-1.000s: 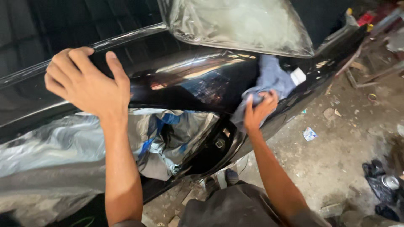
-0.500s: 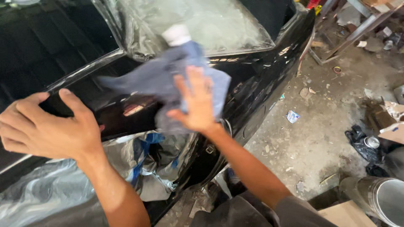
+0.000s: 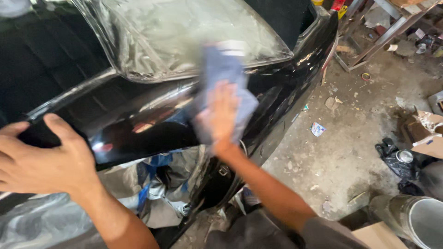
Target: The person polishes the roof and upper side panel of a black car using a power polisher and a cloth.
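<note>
A person leans over a glossy black car body panel [image 3: 152, 120], both arms stretched out. The right hand [image 3: 221, 115] lies flat with fingers spread, pressing a blue-grey cloth [image 3: 226, 74] against the panel's curved top; it is blurred, and the palm pins the cloth rather than clenching it. The cloth spills past the fingertips onto the edge of the clear plastic sheeting [image 3: 184, 37] that covers the surface just beyond the hand. The left hand [image 3: 41, 161] is open and curled over the near edge of the panel, well apart from the other, gripping as if to brace the body. Below both wrists more crumpled plastic sheeting with blue tape [image 3: 157, 184] hangs in the opening. To the right of the right arm, the dirty concrete floor [image 3: 350, 152] holds scraps, a black bag with a can [image 3: 401, 159] and a metal drum [image 3: 415, 216], none in the hand's way
</note>
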